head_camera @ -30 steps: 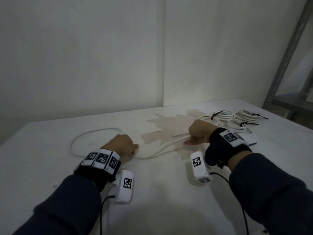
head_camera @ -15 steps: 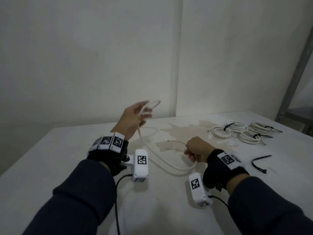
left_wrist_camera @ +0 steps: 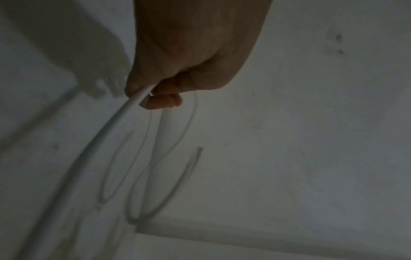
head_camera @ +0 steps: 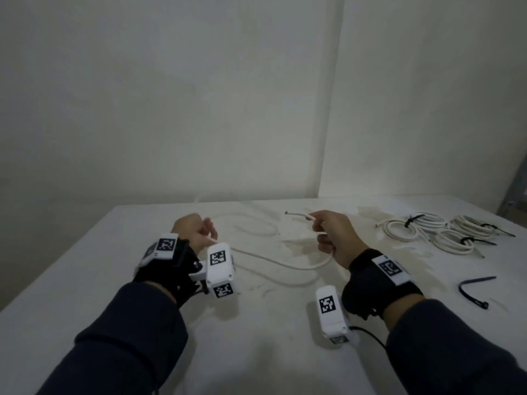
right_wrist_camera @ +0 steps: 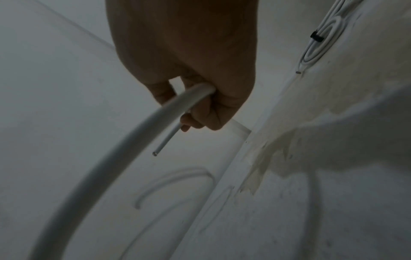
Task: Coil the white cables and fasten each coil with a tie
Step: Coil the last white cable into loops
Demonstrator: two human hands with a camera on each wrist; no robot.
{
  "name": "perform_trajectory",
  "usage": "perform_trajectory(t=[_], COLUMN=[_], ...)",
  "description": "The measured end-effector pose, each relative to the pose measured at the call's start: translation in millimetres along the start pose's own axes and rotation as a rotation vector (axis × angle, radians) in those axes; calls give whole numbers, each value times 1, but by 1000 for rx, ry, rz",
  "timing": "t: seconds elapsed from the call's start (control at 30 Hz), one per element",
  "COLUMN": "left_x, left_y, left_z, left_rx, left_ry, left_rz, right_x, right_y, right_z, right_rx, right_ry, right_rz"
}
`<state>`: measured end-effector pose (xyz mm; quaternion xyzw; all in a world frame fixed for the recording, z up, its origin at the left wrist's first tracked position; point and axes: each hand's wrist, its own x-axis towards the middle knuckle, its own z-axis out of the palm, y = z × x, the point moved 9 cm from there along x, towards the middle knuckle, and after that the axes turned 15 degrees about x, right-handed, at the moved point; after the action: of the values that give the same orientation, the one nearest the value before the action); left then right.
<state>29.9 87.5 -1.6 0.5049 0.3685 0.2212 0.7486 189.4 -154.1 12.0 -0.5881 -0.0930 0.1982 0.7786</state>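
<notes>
Over the desk [head_camera: 119,283] both hands hung clear of the surface, and the change from half a second before was plain: the left hand [head_camera: 191,232], which had been lifted high with a small loop of the white cable [head_camera: 288,263] pinched in its fingers, had come back down to the level of the right, and the right hand [head_camera: 332,236] had risen off the desk. That reads as the opening of a coil, one length drawn out and measured between the two hands before the first turn is laid. The left grip was closed around the cable, thumb and curled fingers [left_wrist_camera: 160,102] pinching it where it left the fist. The right grip was closed too, fingers wrapped round the cable near its cut end [head_camera: 287,213], which stuck out past the knuckles toward the left. Between the hands the cable sagged in a shallow curve; its remainder lay loose on the desk beyond the left hand (its exact run was blurred). Three finished coils [head_camera: 440,233], each with a black tie, lay far right, well apart from a spare tie [head_camera: 472,289] nearer the right wrist.
</notes>
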Motion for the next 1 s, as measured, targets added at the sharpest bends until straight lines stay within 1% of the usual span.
perform_trajectory(t=[0.03,0.07,0.1,0.13,0.17,0.2,0.23,0.27,0.3,0.33,0.37,0.43,0.47,0.5,0.53,0.6,0.67,0.73,0.8,0.87,1.0], left_x=[-1,-1,0,4,1,7,9,-1,-9,-13,-24,-58,-68,-73,-67,-51,-41,-35,-30,-28,-25], left_y=[-8,-14,-22,-22,-21,-20,-16,-7,2,-1,-14,-55,-71,-80,-83,-80,-75,-72,-70,-71,-77], left_z=[-7,-12,-16,-23,-30,-35,-40,-40,-34,-22,-2,32,41,47,49,50,53,51,47,45,43], left_rx=[105,208,197,309,405,585,725,869,948,965,956,966,947,878,775,502,198,-2,-95,-142,-136], left_ry=[31,59,49,87,126,135,181,227,239,146,-48,-480,-603,-643,-601,-459,-406,-381,-345,-322,-284], left_rz=[-31,-18,-51,-19,-35,-35,-28,14,100,130,98,-111,-182,-204,-186,-97,-35,17,54,69,83], right_x=[0,0,2,3,3,3,4,5,6,6,5,1,-1,-3,-6,-9,-9,-8,-6,-4,-2], right_y=[3,5,7,8,9,11,13,16,19,22,25,35,41,49,55,66,73,77,78,78,79], right_z=[4,6,6,6,5,2,-2,-7,-12,-16,-18,-19,-16,-12,-7,2,9,13,16,18,26], right_rx=[-1,-10,-17,-10,15,57,121,205,298,389,478,637,698,746,781,803,756,727,719,675,557], right_ry=[-9,-9,3,23,54,94,139,190,239,287,328,381,390,393,387,344,267,183,112,61,-17], right_rz=[2,-12,-37,-65,-83,-87,-79,-66,-59,-56,-56,-44,-28,-8,17,68,121,174,215,236,232])
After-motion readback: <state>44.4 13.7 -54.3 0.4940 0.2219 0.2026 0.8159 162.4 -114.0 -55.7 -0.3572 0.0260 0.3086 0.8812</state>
